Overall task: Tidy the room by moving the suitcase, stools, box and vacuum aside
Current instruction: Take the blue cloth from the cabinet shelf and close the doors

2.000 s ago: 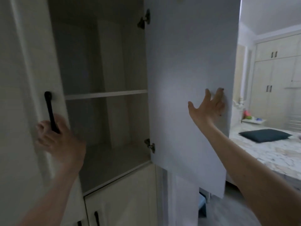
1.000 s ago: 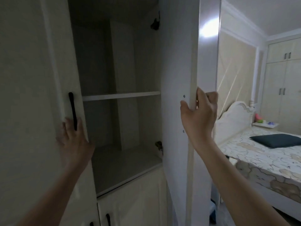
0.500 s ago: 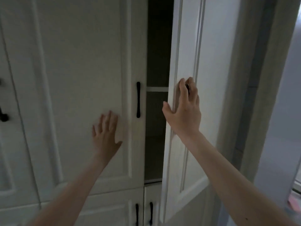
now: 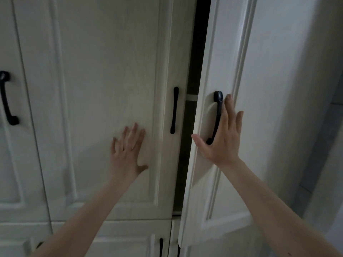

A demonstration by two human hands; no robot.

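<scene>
None of the suitcase, stools, box or vacuum is in view. I face a white wardrobe. My left hand (image 4: 128, 153) lies flat with spread fingers on the left door (image 4: 104, 93), which looks shut. My right hand (image 4: 222, 138) presses with straight fingers on the right door (image 4: 228, 52), over its black handle (image 4: 216, 115). That door stands slightly ajar, leaving a narrow dark gap (image 4: 193, 62) between the two doors.
The left door carries a black handle (image 4: 174, 110) by the gap. Another door with a black handle (image 4: 6, 98) is at the far left. Lower cabinet doors (image 4: 120, 238) sit beneath. A pale wall (image 4: 297, 89) runs along the right.
Both wardrobe doors have swung from wide open towards closed. The left hand let go of its handle and now lies flat on the door. The right hand moved from the door's edge onto its front.
</scene>
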